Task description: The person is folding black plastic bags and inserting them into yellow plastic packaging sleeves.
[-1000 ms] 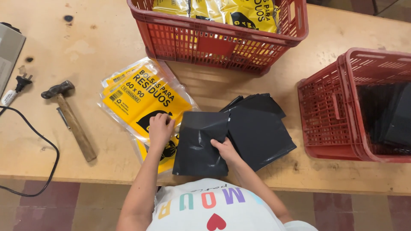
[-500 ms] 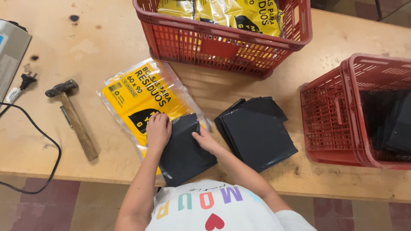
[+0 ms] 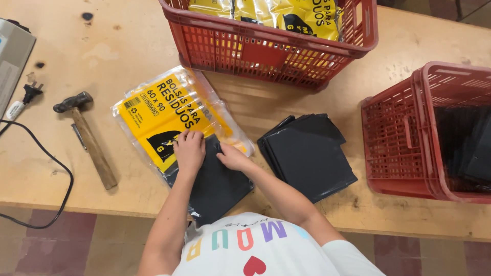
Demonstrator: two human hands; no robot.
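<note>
A clear package with a yellow printed sheet (image 3: 163,110) lies flat on the wooden table (image 3: 102,46) near its front edge. A folded black plastic bag (image 3: 217,186) sits with its far end at the package's open mouth. My left hand (image 3: 189,151) rests at that mouth, fingertips on the yellow sheet, holding the package's edge. My right hand (image 3: 232,157) presses on the black bag's far edge right beside the left hand. To the right, apart from both hands, lies a stack of folded black bags (image 3: 309,153).
A red basket (image 3: 271,51) holding yellow packages stands at the back. A second red basket (image 3: 404,138) with black bags stands at the right. A hammer (image 3: 89,140), a black cable (image 3: 56,168) with its plug and a grey device (image 3: 13,56) lie at the left.
Both hands carried the folded black bag left from beside the stack to the yellow package's mouth. The stack on the right now lies uncovered.
</note>
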